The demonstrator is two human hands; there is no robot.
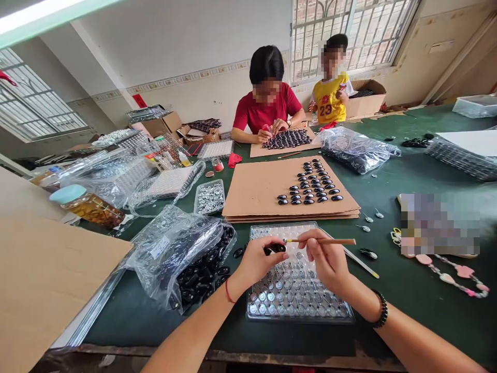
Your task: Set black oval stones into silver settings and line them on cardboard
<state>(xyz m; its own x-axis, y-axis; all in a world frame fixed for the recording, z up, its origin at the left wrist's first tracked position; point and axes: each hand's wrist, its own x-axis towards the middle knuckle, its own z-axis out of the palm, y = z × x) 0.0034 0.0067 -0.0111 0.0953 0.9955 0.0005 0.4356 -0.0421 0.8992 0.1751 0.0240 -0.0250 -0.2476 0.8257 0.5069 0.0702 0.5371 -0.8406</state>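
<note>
My left hand (254, 261) pinches one black stone (275, 248) at the fingertips, and my right hand (326, 256) grips a thin stick (322, 241), tip on the stone. Both hover over the clear tray (295, 290) of small silver settings.

I judge I'm dabbing the stone's back; the next move calls for a steady tip and a clean set-down among the rows on the cardboard (256, 189).

A bag (186, 254) of loose stones lies just left of the tray.

All this sits on a green table (419, 285). Across it, a person in red (267, 111) works at another card beside a child in yellow (329, 98). Barred windows (349, 31) light the room.
</note>
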